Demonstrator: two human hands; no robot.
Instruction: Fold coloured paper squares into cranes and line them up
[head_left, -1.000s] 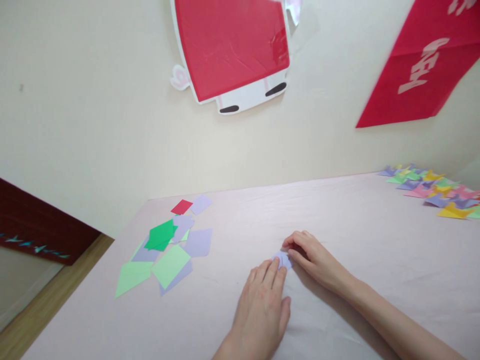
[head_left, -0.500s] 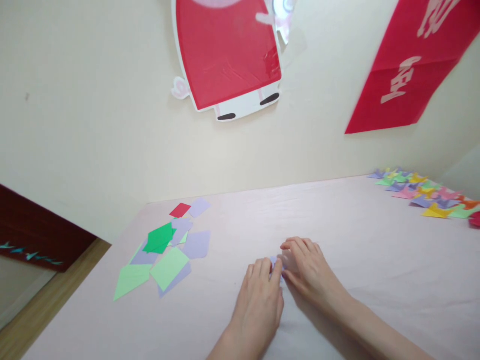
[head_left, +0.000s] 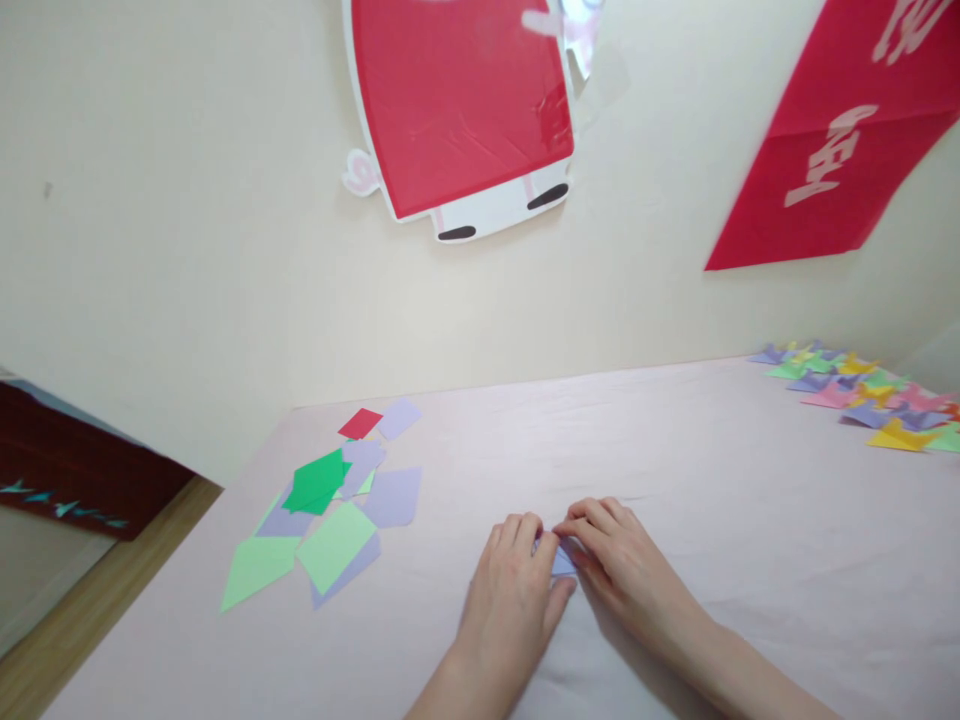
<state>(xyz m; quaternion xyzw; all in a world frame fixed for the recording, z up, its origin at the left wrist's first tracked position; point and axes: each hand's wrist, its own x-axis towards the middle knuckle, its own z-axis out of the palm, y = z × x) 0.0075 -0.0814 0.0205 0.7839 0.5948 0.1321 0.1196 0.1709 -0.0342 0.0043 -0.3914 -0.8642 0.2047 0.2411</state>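
Observation:
A small piece of folded lavender paper [head_left: 562, 564] lies on the pale tablecloth between my two hands, mostly covered by fingers. My left hand [head_left: 514, 575] has its curled fingers on the paper's left side, with the thumb along its near edge. From the right, my right hand [head_left: 616, 555] pinches the paper's far right side between bent fingers and thumb. How the folds run under the fingers is hidden.
Loose sheets lie to the left: green [head_left: 318, 480], light green [head_left: 336, 546], lavender [head_left: 394, 497] and red [head_left: 360, 423]. Rows of folded coloured paper shapes [head_left: 862, 390] stand at the far right. A wall with a red cartoon cutout [head_left: 465, 110] and red banner [head_left: 817, 150] borders the table.
My hands have come slightly nearer to me. The right fingers have closed in on the paper, and more of the lavender paper shows. The view has shifted slightly.

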